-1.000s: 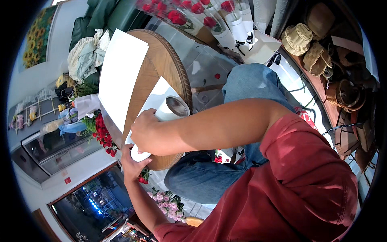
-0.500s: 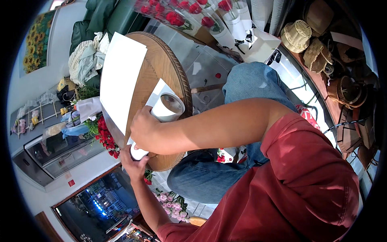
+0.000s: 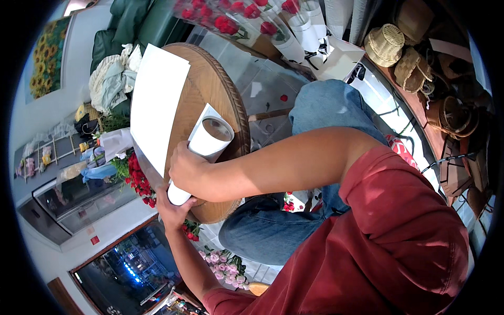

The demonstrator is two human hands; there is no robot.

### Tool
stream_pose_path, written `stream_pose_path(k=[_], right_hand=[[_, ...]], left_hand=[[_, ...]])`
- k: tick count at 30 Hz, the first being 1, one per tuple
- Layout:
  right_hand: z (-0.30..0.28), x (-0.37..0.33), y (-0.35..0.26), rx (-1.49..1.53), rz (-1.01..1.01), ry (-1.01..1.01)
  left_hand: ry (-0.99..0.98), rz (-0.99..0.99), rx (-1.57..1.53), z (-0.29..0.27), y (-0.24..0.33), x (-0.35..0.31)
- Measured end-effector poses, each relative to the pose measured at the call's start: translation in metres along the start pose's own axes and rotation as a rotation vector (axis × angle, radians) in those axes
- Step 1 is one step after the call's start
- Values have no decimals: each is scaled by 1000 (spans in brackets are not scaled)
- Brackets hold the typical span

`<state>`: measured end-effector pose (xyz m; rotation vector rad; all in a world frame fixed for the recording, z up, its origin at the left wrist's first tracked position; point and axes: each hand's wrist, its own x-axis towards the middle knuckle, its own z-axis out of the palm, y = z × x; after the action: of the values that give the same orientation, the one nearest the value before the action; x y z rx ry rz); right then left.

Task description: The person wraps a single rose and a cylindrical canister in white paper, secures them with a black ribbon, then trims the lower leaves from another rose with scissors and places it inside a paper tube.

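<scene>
The right hand (image 3: 188, 172) grips the white roll (image 3: 201, 145) mid-length; the left hand (image 3: 173, 211) pinches its lower end. The roll is over the table (image 3: 212, 79), beside the sheets (image 3: 159, 105). A nudge could shift the sheets; slackened fingers could uncoil the roll; uneven pressure could crease its flap (image 3: 207, 111).

A single head-worn fisheye view, downward from close above the round wooden table (image 3: 210, 79).
</scene>
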<state>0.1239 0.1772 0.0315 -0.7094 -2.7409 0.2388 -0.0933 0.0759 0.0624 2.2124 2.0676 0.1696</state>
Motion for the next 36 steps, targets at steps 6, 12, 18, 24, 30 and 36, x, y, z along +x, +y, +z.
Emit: stream_pose_path(k=[6,12,18,24,30,36], right_hand=[[7,1,-15,-35,77,-3],[-1,3,-2,20,0,-64],[1,4,-3,18,-5,-74],[0,1,1,-4,-2,-38],[5,4,10,28,-57,44],[10,13,12,55,-61,104]], left_hand=[[55,51,93,6,3,-9],[116,18,102,12,-15,-11],[64,55,90,6,-10,-7],[-39,-25,-4,0,-4,-1],[-82,-58,18,-5,1,5],[-89,-65,-10,-3,-8,12]])
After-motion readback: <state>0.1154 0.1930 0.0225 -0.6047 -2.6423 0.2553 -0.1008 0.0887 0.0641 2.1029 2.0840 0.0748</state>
